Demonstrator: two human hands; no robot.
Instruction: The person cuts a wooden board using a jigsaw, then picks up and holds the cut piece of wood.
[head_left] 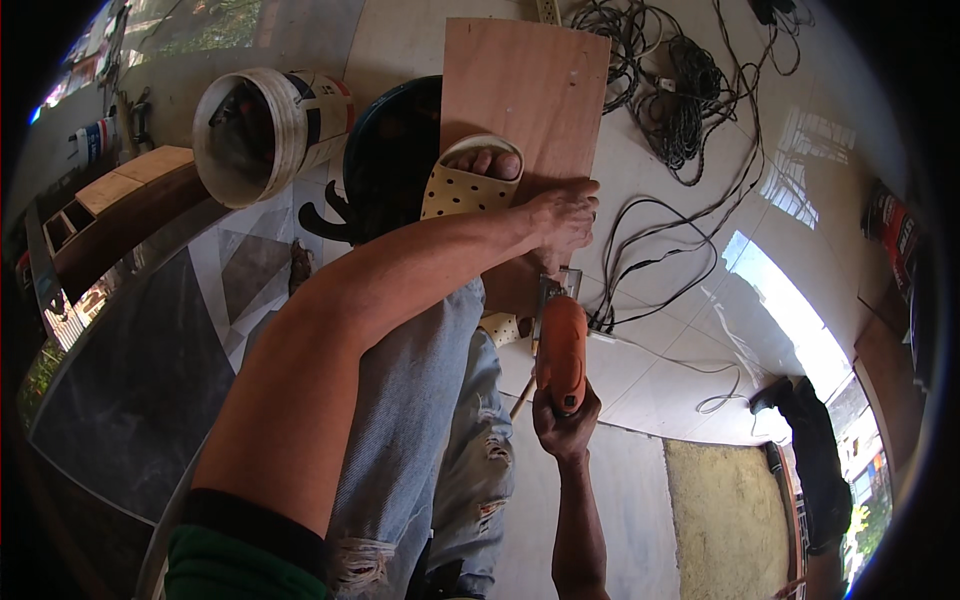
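Note:
A reddish-brown plywood board (520,85) lies in front of me, with my foot in a cream, black-dotted slipper (465,195) resting on it. My left hand (562,222) reaches across and presses on the board, its fingers curled at the right edge. Close below that hand, an orange jigsaw (563,345) has its metal base plate at the board's near part. My right hand (567,420) is wrapped round the jigsaw's rear end. The blade and the cut are hidden from this view.
Tangled black cables (690,110) lie on the tiled floor right of the board. A white bucket (295,130) holding dark items sits on the left, next to a dark round tub (385,140). Another person's dark-trousered leg (815,460) shows at the far right.

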